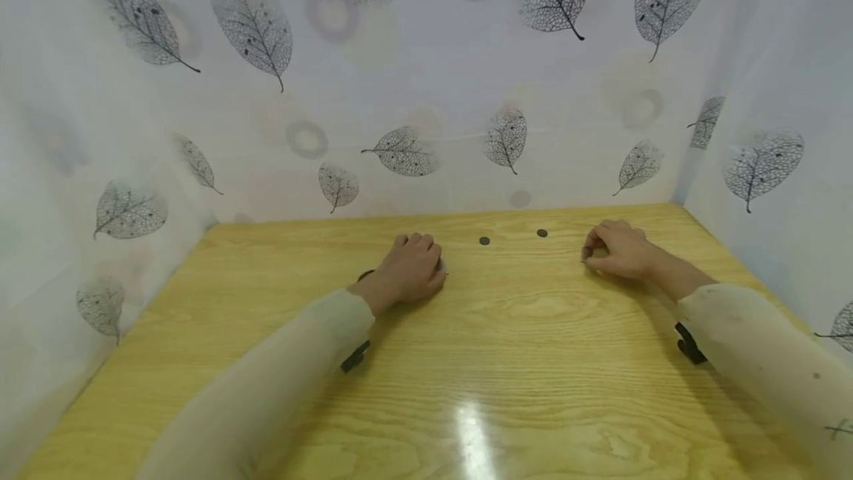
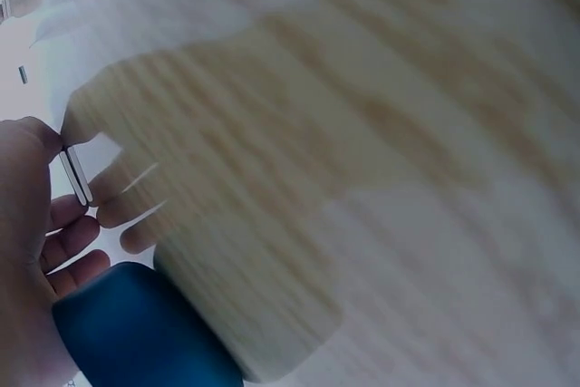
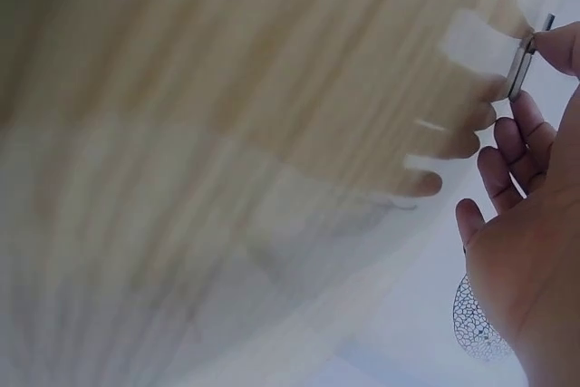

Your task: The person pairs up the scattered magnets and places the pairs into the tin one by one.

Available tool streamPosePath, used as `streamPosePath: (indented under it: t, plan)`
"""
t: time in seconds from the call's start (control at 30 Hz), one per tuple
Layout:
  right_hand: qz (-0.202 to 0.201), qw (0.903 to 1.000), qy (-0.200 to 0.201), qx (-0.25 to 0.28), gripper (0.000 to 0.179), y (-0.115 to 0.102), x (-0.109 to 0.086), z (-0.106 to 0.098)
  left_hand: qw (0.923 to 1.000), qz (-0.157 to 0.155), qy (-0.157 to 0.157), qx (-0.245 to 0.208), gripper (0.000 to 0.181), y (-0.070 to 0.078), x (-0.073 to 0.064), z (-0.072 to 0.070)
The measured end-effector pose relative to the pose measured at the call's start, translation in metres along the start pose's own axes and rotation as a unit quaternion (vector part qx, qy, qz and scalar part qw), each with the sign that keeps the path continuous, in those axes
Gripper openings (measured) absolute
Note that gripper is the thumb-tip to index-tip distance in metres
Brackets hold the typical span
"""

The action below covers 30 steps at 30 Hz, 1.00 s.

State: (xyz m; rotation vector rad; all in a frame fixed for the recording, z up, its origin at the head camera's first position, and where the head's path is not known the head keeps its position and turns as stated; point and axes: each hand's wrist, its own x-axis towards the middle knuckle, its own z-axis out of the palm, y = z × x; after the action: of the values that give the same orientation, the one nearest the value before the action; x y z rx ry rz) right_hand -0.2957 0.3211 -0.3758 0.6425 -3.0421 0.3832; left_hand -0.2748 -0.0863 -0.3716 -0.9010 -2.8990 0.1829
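1. Two-handed: gripping the left piece (image 2: pixel 74 178) between thumb and fingertips of the left hand (image 1: pixel 409 269); could lose it through too light a pinch on so slim an edge.
2. Slightly farther, pinching the right piece (image 3: pixel 518 74) with thumb and fingertips of the right hand (image 1: pixel 620 249).
3. Beyond, lying flat and apart on the table (image 1: pixel 520 347), between both hands: near disc (image 1: pixel 484 241), far disc (image 1: pixel 542 232); perhaps knocked, by an inward sweep.
4. Edge-on pinches clear only in wrist views; round disc faces, only from the head.
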Motion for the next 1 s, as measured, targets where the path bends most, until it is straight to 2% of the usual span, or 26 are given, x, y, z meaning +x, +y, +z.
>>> streamPosePath:
  t: [0.17, 0.47, 0.77, 1.0]
  plan:
    - [0.0, 0.9999, -0.001, -0.016, 0.029, -0.003, 0.001, -0.001, 1.0, -0.001, -0.008, 0.002, 0.038, 0.001, 0.0, -0.001]
    - [0.006, 0.9999, -0.01, -0.009, 0.027, -0.01, 0.001, 0.003, 0.9999, 0.007, -0.008, -0.013, 0.033, 0.006, -0.001, -0.004]
    - [0.002, 0.9999, -0.009, -0.004, 0.023, -0.017, 0.01, 0.0, 0.9999, -0.008, -0.006, -0.009, 0.033, 0.005, -0.001, -0.006]
    - [0.0, 0.9999, -0.017, 0.002, 0.019, -0.023, 0.013, 0.001, 0.9998, -0.006, 0.008, -0.015, 0.034, 0.005, -0.002, -0.007]
